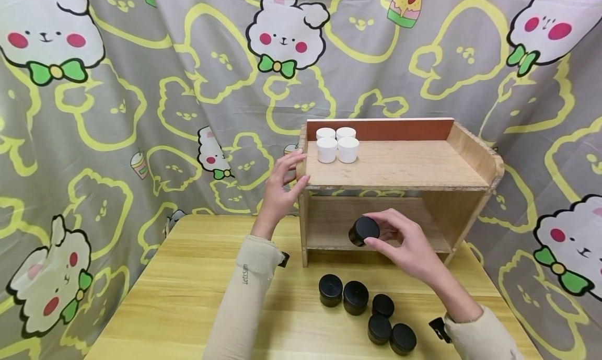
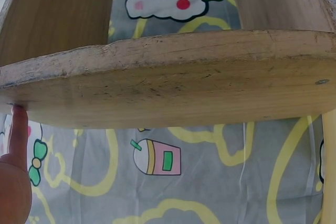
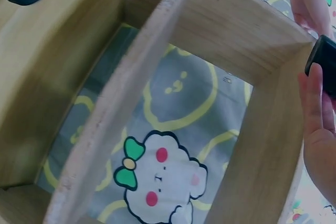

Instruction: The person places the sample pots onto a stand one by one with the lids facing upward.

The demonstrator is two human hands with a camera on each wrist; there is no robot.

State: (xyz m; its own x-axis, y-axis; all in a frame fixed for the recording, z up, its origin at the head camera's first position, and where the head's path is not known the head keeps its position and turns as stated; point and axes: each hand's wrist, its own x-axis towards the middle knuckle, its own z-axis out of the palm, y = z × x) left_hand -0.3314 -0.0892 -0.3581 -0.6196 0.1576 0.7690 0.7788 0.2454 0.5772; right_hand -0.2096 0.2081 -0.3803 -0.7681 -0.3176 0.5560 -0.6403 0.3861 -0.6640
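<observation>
My left hand [image 1: 281, 185] rests on the left side panel of a two-level wooden shelf [image 1: 400, 164], its fingertips and thumb at the panel's upper edge. In the left wrist view a straight finger [image 2: 20, 135] touches the panel's outer face. My right hand [image 1: 404, 240] pinches a round black jar [image 1: 364, 231] between thumb and fingers, in front of the shelf's lower compartment. On the top board, several white jars [image 1: 348, 150] stand grouped at the left end. Several more black jars [image 1: 355, 297] stand on the table below the right hand.
The shelf has a reddish-brown back strip [image 1: 400, 130] and a raised right side panel [image 1: 475, 153]. It stands at the back of a light wooden table [image 1: 188, 287]. A grey patterned curtain [image 1: 155, 88] hangs behind and at both sides.
</observation>
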